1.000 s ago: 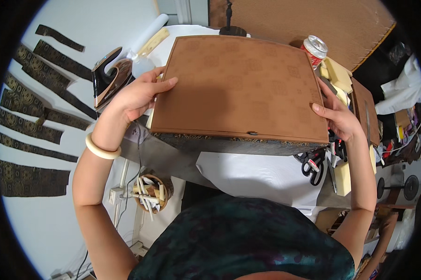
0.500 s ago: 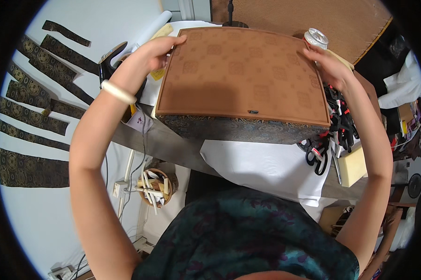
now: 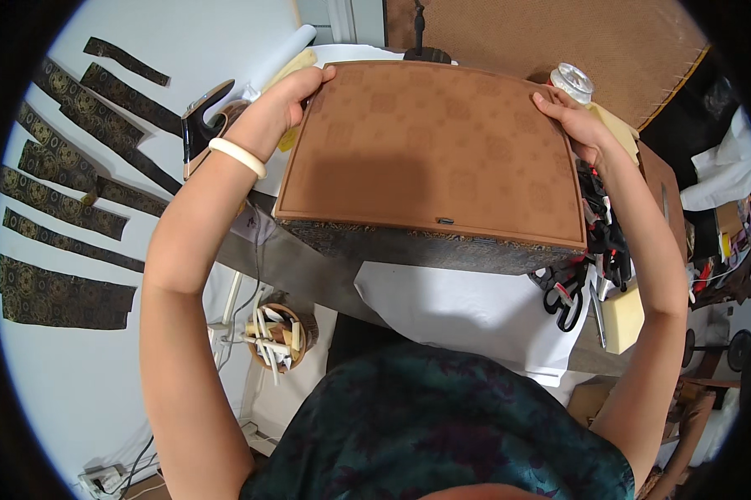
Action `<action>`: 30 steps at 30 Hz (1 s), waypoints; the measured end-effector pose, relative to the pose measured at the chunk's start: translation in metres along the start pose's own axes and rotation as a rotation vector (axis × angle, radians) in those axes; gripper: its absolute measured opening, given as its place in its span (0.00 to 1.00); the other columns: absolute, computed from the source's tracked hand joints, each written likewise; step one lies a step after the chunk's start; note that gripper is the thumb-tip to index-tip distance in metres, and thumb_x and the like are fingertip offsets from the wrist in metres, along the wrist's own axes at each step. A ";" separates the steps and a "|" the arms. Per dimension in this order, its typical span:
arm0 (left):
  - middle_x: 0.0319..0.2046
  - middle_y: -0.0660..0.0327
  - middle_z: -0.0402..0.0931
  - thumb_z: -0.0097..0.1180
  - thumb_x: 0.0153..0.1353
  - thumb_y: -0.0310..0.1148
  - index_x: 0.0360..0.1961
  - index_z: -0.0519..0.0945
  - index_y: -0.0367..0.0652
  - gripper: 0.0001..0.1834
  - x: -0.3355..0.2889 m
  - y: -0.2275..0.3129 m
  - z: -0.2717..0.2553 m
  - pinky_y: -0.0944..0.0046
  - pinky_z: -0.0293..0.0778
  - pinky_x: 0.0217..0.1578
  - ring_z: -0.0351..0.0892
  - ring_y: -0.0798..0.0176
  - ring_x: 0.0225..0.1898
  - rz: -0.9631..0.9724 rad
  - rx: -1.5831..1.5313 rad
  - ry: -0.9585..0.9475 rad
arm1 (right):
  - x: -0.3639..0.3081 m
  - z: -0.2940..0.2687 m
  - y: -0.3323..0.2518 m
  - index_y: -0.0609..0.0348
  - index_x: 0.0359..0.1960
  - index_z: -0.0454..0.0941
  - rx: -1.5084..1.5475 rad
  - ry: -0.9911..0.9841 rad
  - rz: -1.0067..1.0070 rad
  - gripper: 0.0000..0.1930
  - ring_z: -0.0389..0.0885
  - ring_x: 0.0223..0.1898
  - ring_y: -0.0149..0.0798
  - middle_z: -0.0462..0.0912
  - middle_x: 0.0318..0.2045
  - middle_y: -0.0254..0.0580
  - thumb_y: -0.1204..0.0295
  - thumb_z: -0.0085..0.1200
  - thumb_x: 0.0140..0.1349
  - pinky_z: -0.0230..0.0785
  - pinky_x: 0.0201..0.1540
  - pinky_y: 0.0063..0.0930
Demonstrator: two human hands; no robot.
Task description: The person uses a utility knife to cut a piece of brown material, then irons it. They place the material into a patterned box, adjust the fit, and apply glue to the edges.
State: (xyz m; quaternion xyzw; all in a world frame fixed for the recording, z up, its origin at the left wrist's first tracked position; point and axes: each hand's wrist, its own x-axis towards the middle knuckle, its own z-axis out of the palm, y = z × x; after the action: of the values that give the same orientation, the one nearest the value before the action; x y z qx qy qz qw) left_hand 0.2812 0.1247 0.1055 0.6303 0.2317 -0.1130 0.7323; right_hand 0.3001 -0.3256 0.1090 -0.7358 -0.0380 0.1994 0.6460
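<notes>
A large rectangular box (image 3: 409,242) covered in dark patterned brocade sits before me on the table, over white paper. Its brown top (image 3: 442,150) bears faint square motifs, with a small dark piece on the near edge. My left hand (image 3: 302,90), a pale bangle (image 3: 238,158) on its wrist, grips the far left corner, thumb on the top's rim. At the far right, my right hand (image 3: 577,125) clasps the opposite side with its thumb resting on top. The fingers of both hands are partly hidden behind the box's sides.
Right of the box lie black scissors (image 3: 565,307), several dark tools (image 3: 607,229) and a yellow foam block (image 3: 623,321). A can (image 3: 571,82) stands behind my right hand. An iron (image 3: 200,125) is at the left. Brocade strips (image 3: 67,292) hang on the white wall; a basket (image 3: 309,329) of scraps stands below.
The whole view has shifted a little, so the box and table sit lower in the picture. Both hands stay at the box's far corners; my right thumb lies slightly further in on the top.
</notes>
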 end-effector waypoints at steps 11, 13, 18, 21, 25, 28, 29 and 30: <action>0.49 0.53 0.84 0.55 0.75 0.35 0.53 0.79 0.38 0.13 -0.017 0.011 -0.019 0.54 0.88 0.47 0.88 0.59 0.46 -0.029 -0.061 -0.106 | 0.048 0.014 -0.043 0.58 0.69 0.72 -1.074 0.366 -0.537 0.34 0.79 0.65 0.49 0.79 0.63 0.52 0.55 0.64 0.64 0.73 0.64 0.38; 0.47 0.55 0.85 0.57 0.74 0.36 0.53 0.79 0.39 0.13 -0.022 0.004 -0.042 0.56 0.88 0.46 0.88 0.61 0.46 -0.107 -0.054 -0.199 | 0.069 0.078 -0.067 0.59 0.61 0.80 -1.059 0.235 -0.753 0.29 0.82 0.60 0.50 0.83 0.58 0.52 0.53 0.62 0.64 0.74 0.61 0.38; 0.44 0.57 0.85 0.60 0.70 0.32 0.57 0.79 0.40 0.17 -0.048 -0.007 -0.020 0.59 0.86 0.44 0.87 0.61 0.43 -0.044 0.108 0.013 | 0.127 0.226 -0.092 0.58 0.54 0.85 -0.981 -0.177 -0.384 0.22 0.84 0.47 0.43 0.87 0.47 0.46 0.56 0.65 0.67 0.76 0.50 0.38; 0.47 0.55 0.84 0.60 0.70 0.31 0.59 0.78 0.39 0.18 -0.048 -0.006 -0.008 0.58 0.85 0.47 0.85 0.59 0.46 -0.019 0.086 -0.003 | 0.145 0.249 -0.095 0.60 0.53 0.87 -0.848 -0.321 -0.267 0.23 0.84 0.49 0.46 0.87 0.48 0.49 0.57 0.70 0.63 0.76 0.51 0.40; 0.49 0.54 0.82 0.59 0.70 0.32 0.59 0.77 0.37 0.18 -0.050 -0.011 -0.007 0.55 0.84 0.50 0.85 0.58 0.48 0.002 0.068 0.016 | 0.155 0.252 -0.095 0.64 0.47 0.88 -0.562 -0.449 -0.029 0.21 0.84 0.50 0.46 0.87 0.49 0.49 0.62 0.75 0.59 0.75 0.51 0.42; 0.49 0.55 0.82 0.58 0.71 0.33 0.58 0.77 0.37 0.18 -0.057 -0.011 0.009 0.54 0.84 0.49 0.85 0.58 0.47 0.028 0.073 0.056 | 0.165 0.253 -0.097 0.64 0.47 0.88 -0.534 -0.480 0.025 0.21 0.84 0.48 0.45 0.88 0.48 0.48 0.63 0.76 0.57 0.76 0.49 0.43; 0.48 0.56 0.83 0.58 0.71 0.34 0.58 0.77 0.37 0.17 -0.058 -0.012 0.010 0.54 0.85 0.49 0.85 0.58 0.47 0.027 0.081 0.079 | 0.165 0.249 -0.092 0.63 0.46 0.88 -0.548 -0.468 -0.018 0.20 0.83 0.46 0.44 0.88 0.45 0.47 0.62 0.75 0.58 0.75 0.49 0.42; 0.49 0.55 0.82 0.57 0.72 0.35 0.59 0.76 0.37 0.18 -0.058 -0.009 0.007 0.54 0.84 0.50 0.85 0.58 0.48 0.009 0.104 0.070 | 0.164 0.247 -0.091 0.63 0.45 0.88 -0.558 -0.450 -0.064 0.18 0.84 0.45 0.43 0.88 0.44 0.46 0.62 0.73 0.60 0.76 0.48 0.42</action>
State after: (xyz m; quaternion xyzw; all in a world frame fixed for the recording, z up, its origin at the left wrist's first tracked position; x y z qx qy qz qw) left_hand 0.2279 0.1092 0.1259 0.6722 0.2482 -0.0995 0.6903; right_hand 0.3841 -0.0284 0.1355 -0.8200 -0.2552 0.3182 0.4015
